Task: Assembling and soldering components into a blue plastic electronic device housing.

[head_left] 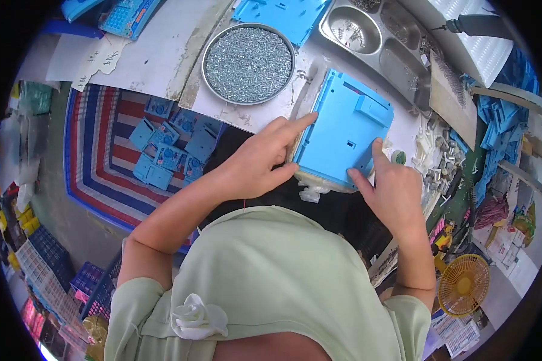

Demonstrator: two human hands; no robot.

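The worn white desk (156, 66) spans the top of the frame. A red, white and blue striped bin (85, 159) sits at left, a silver compartmented metal tray (376, 43) at upper right. The flat blue rectangular plastic panel (338, 120) lies right of centre; my left fingers (296, 126) touch its left side, my right fingers (380, 155) its lower right, thumbs and forefingers spread.

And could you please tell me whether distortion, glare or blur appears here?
In the head view, the corners go black and edges bow toward the rim; glints speckle the small silver screws; the blue plastic casing looks fairly evenly lit, without obvious blur.
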